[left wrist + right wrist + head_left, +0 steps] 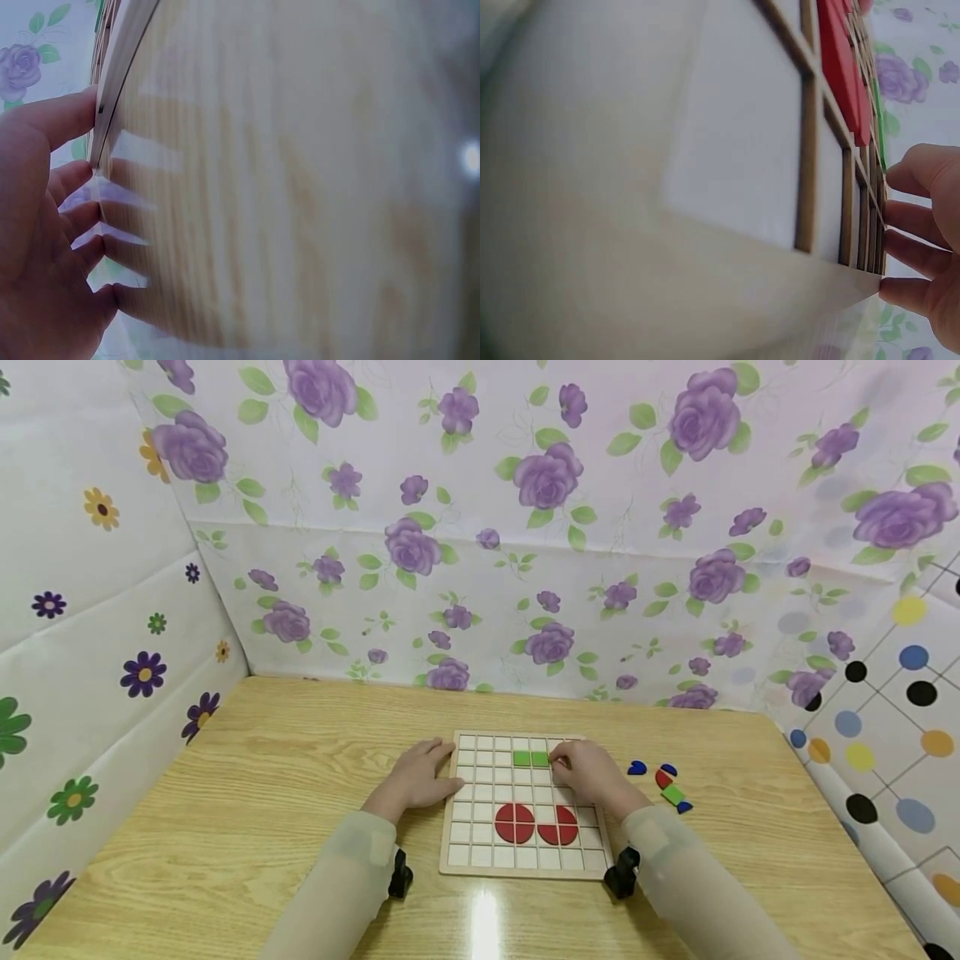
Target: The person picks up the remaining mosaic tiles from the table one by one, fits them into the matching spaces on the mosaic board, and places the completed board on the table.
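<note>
A wooden grid board (450, 858) with white cells lies on the table. My left hand (418, 778) rests at its left side, thumb and fingertips along the rim; the left wrist view shows these fingers (75, 116) spread against the edge. My right hand (588, 770) is over the board's upper right, fingertips at the cell beside two green squares (531, 758). In the right wrist view its separate fingers (911, 217) touch the grid, with no piece visible between them. Red quarter-circle pieces form a full disc (508, 831) and a disc (564, 837) lacking its upper-left quarter.
Right of the board lie loose pieces: blue ones (637, 767), a red quarter piece (663, 779) and a green square (672, 794). Black wrist cameras (621, 873) sit under both forearms. Flower-printed cloth (480, 568) stands behind the wooden table (315, 735).
</note>
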A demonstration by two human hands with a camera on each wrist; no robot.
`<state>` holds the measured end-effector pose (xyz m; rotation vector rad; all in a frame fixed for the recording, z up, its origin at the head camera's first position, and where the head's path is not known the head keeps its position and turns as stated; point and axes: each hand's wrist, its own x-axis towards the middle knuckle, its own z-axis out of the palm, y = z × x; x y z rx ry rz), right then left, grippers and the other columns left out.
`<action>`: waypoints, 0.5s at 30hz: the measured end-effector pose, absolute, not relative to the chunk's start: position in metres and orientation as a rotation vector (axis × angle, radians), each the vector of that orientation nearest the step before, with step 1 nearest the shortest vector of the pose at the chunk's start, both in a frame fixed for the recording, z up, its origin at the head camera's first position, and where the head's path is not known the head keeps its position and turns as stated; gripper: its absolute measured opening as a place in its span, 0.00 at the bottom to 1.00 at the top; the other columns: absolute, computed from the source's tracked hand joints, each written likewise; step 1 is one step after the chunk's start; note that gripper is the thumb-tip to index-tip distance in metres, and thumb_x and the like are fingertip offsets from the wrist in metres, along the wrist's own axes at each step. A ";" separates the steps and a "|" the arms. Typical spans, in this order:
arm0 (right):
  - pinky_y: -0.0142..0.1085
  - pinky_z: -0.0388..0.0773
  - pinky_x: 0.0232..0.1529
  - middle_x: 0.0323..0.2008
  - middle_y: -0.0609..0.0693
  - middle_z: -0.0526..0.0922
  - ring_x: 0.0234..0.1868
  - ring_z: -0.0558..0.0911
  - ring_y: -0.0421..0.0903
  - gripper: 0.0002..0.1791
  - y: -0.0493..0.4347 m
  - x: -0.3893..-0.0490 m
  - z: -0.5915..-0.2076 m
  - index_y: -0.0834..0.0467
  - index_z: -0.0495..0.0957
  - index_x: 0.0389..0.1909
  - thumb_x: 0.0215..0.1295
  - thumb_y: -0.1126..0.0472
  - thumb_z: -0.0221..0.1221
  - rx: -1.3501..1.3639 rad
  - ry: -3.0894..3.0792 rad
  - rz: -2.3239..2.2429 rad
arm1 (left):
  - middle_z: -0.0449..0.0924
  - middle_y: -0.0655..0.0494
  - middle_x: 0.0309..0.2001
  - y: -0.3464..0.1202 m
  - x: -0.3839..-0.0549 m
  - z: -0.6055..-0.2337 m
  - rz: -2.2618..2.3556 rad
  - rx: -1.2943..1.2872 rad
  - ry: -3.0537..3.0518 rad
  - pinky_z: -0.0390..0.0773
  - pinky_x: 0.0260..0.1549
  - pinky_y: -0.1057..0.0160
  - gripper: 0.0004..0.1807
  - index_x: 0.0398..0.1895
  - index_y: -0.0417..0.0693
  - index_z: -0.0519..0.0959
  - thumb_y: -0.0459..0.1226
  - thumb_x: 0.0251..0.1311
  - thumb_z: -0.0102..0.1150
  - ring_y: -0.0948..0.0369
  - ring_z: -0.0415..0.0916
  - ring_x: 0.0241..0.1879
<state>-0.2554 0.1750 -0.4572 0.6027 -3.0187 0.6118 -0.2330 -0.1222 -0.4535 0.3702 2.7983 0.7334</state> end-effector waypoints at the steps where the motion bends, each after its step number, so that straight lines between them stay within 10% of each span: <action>1: 0.43 0.79 0.43 0.40 0.51 0.85 0.39 0.82 0.46 0.11 0.175 -0.255 -0.457 0.56 0.83 0.43 0.65 0.59 0.56 0.594 -3.025 0.626 | 0.49 0.47 0.74 -0.122 -0.233 -0.453 0.738 0.369 2.798 0.47 0.69 0.41 0.36 0.72 0.53 0.58 0.52 0.63 0.53 0.46 0.43 0.74; 15: 0.44 0.78 0.48 0.47 0.53 0.82 0.47 0.80 0.48 0.17 0.183 -0.254 -0.452 0.56 0.79 0.51 0.67 0.52 0.56 0.498 -3.098 0.817 | 0.51 0.46 0.74 -0.123 -0.230 -0.451 0.724 0.385 2.805 0.50 0.69 0.42 0.36 0.72 0.51 0.58 0.52 0.63 0.52 0.46 0.45 0.74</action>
